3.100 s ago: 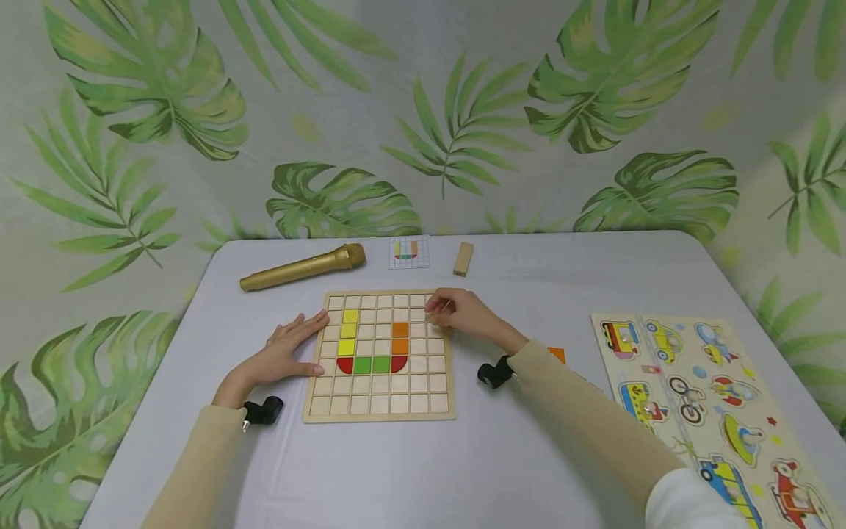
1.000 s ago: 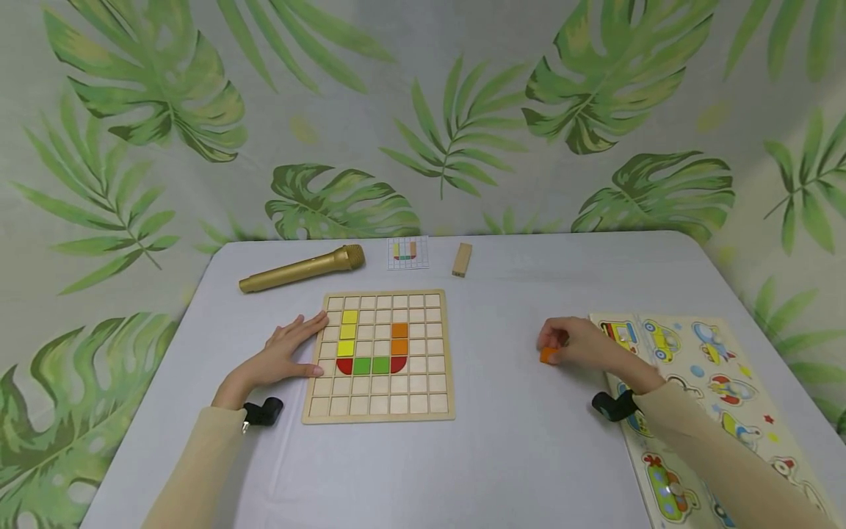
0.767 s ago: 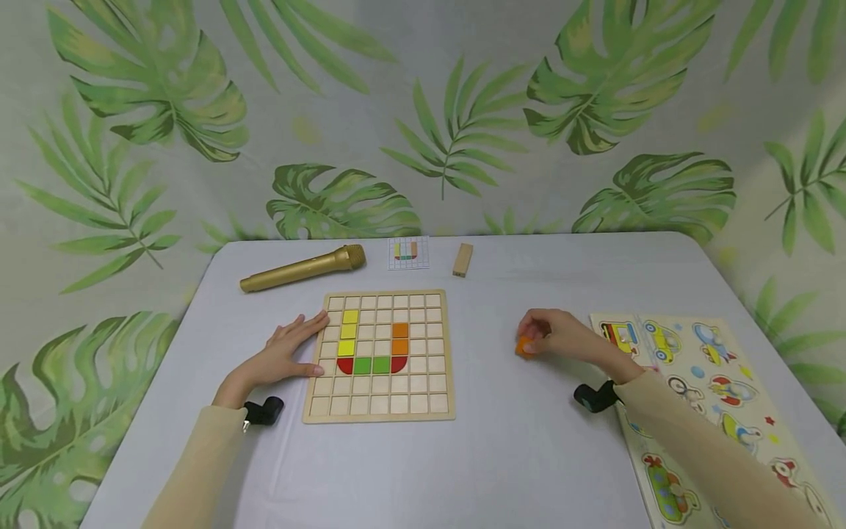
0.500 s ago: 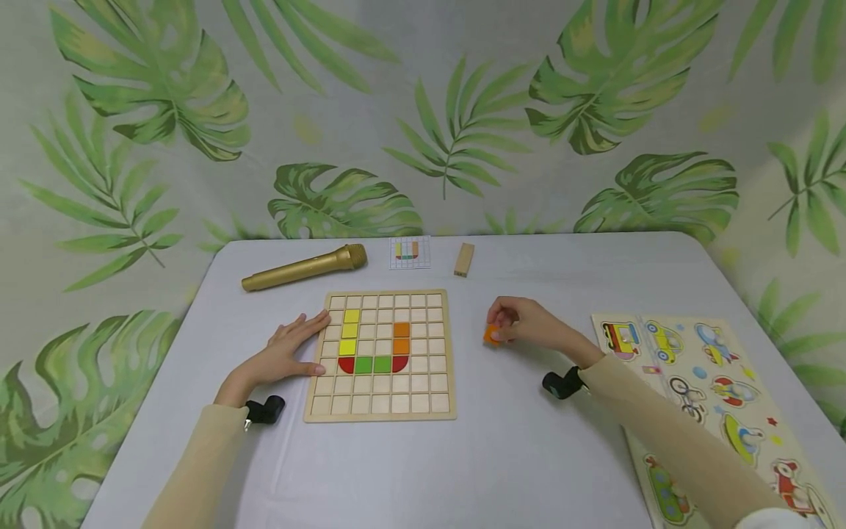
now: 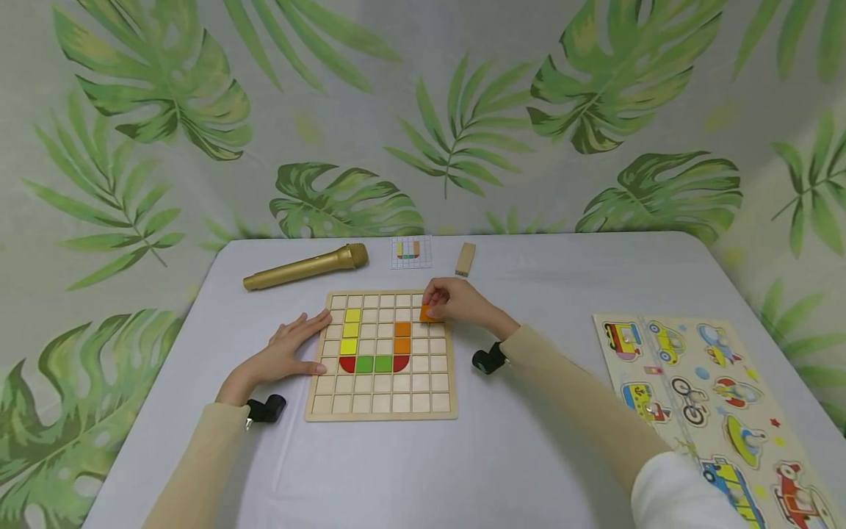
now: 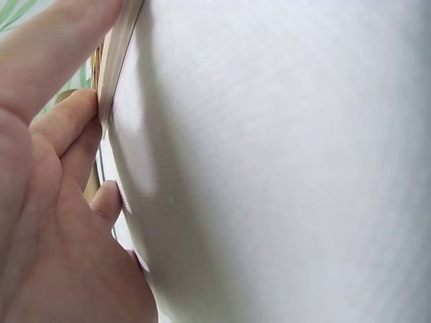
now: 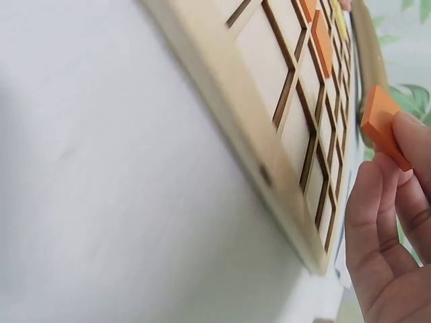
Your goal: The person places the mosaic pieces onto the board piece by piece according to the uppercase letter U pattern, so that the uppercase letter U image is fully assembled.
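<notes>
A square wooden grid board [image 5: 382, 420] lies on the table. On it, yellow tiles [image 5: 350, 330] form a column, with two green tiles [image 5: 374, 364] between two rounded red tiles [image 5: 346, 364] below. Two orange tiles [image 5: 402, 338] sit above the right red one. My right hand [image 5: 459, 300] pinches another orange tile [image 7: 384, 128] between thumb and fingers, above the board's upper right cells. In the right wrist view that tile is tilted and apart from the board. My left hand [image 5: 283, 353] rests at the board's left edge with fingers spread, thumb and fingertips touching the frame.
Behind the board lie a gold microphone [image 5: 307, 267], a small printed pattern card [image 5: 411, 252] and a wooden block [image 5: 465, 259]. A vehicle peg puzzle [image 5: 694, 367] lies on the right side of the table. A leaf-patterned cloth [image 5: 463, 110] hangs behind.
My right hand has gone right from the board, picked up an orange tile beside the peg puzzle and carried it left over the board. My left hand has stayed at the board's edge.
</notes>
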Motion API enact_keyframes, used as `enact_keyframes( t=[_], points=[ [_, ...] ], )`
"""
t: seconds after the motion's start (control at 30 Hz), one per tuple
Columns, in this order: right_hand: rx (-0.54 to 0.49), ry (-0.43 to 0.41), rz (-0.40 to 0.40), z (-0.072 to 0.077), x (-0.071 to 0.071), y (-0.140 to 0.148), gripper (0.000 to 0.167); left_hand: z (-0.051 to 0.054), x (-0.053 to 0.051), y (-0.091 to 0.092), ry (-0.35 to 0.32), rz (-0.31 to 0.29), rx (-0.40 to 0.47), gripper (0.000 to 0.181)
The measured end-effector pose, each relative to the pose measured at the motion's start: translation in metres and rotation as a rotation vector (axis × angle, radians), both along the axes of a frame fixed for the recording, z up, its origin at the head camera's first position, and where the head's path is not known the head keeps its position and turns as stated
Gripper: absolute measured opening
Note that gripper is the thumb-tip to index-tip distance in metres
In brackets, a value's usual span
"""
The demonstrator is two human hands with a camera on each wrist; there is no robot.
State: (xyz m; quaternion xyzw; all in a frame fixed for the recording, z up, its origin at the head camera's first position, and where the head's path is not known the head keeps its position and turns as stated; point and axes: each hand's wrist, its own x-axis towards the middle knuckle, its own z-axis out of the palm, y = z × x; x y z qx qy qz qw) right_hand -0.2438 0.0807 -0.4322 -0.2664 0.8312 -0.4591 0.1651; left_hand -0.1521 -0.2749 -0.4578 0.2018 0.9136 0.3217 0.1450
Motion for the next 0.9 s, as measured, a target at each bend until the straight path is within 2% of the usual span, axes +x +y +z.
enact_keyframes(
  t=[0.17,0.37,0.6,0.9],
  points=[
    [0.015,0.017,0.005,-0.007,-0.003,-0.025,0.011,0.0,0.0,0.0,-0.002,0.003,-0.006,0.094],
    [0.058,0.035,-0.004,-0.013,-0.004,-0.042,0.011,0.001,0.0,0.001,0.0,-0.004,-0.007,0.094],
    [0.127,0.084,-0.028,-0.011,0.001,-0.05,0.01,0.001,0.0,0.001,0.002,-0.006,-0.008,0.094],
    [0.106,0.145,-0.019,-0.008,0.007,-0.043,0.009,0.001,-0.001,0.0,-0.007,-0.004,-0.01,0.094]
  ],
)
